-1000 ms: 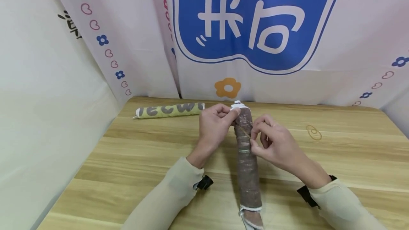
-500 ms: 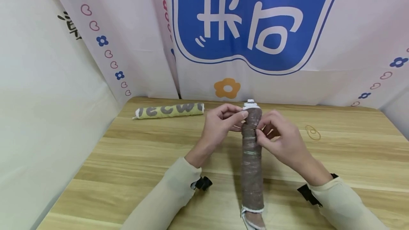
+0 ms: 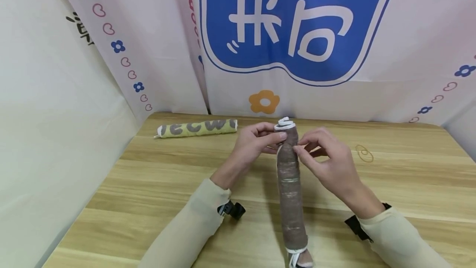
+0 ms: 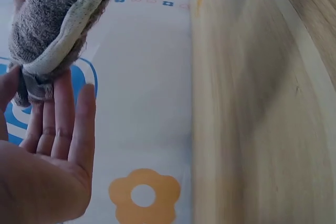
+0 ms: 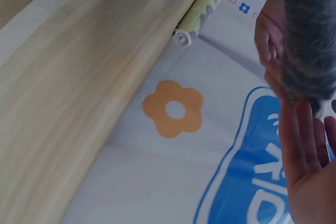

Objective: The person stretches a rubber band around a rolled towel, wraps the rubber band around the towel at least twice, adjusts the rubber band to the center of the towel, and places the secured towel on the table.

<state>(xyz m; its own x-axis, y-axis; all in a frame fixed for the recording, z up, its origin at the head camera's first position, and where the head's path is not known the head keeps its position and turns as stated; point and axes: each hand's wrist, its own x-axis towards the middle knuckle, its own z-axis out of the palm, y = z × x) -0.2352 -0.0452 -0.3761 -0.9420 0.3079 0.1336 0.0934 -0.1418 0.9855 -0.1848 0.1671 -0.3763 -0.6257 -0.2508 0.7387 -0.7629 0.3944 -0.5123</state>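
Observation:
A brown-grey rolled towel [image 3: 290,202] with white edging is lifted off the table, its far end narrowing at a pinched-in waist. My left hand [image 3: 254,139] holds it by the left side near that end, thumb on top and fingers beneath. At the right side of the waist, my right hand [image 3: 331,160] pinches the towel between thumb and index finger. In the left wrist view, the towel [image 4: 47,19] bulges above the narrowed spot, and the left hand [image 4: 52,166] supports it from beneath. No band is plainly visible around the waist.
A yellow-green rolled towel [image 3: 197,128] with grey letters lies at the table's back left. A looped rubber band [image 3: 364,153] lies on the wooden table [image 3: 148,202] to the right. A printed curtain [image 3: 234,90] hangs behind the back edge.
A thin yellowish rubber band, earlier stretched across the towel between my hands, no longer shows. The towel has turned slightly and become narrower near its far end, and my hands face each other across it.

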